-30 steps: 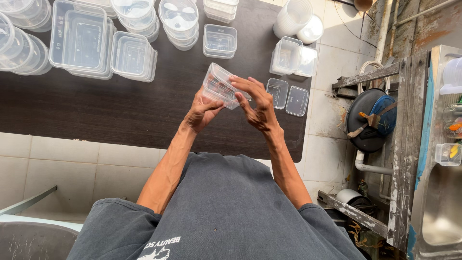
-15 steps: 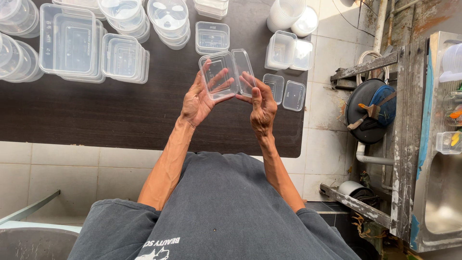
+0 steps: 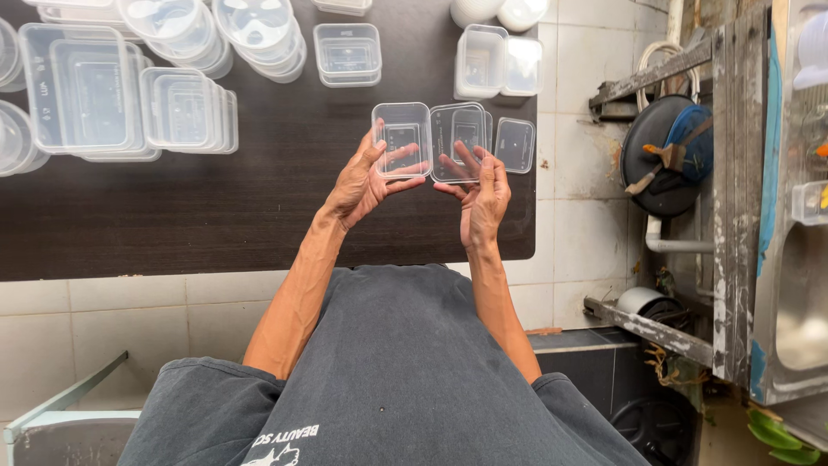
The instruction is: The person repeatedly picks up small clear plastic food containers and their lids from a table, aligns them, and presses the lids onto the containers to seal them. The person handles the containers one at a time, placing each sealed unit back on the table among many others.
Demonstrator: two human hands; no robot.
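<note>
Over the dark tabletop (image 3: 259, 207) my left hand (image 3: 366, 181) holds a small clear rectangular plastic container (image 3: 402, 140), fingers showing through its wall. Beside it my right hand (image 3: 481, 194) holds a clear flat lid (image 3: 459, 141), fingers behind it. Container and lid sit side by side, edges close or touching. Both are raised above the table near its right end.
Stacks of clear rectangular containers (image 3: 86, 91) and round tubs (image 3: 259, 34) fill the table's far left. A small container (image 3: 348, 53) and two open boxes (image 3: 498, 62) stand farther back. Loose lids (image 3: 515, 145) lie by the right edge. A hose reel (image 3: 668, 155) and metal sink (image 3: 802, 302) are at right.
The container and lid, held together a second ago, have been pulled apart and now sit side by side, one in each hand. My hands rose slightly away from my body.
</note>
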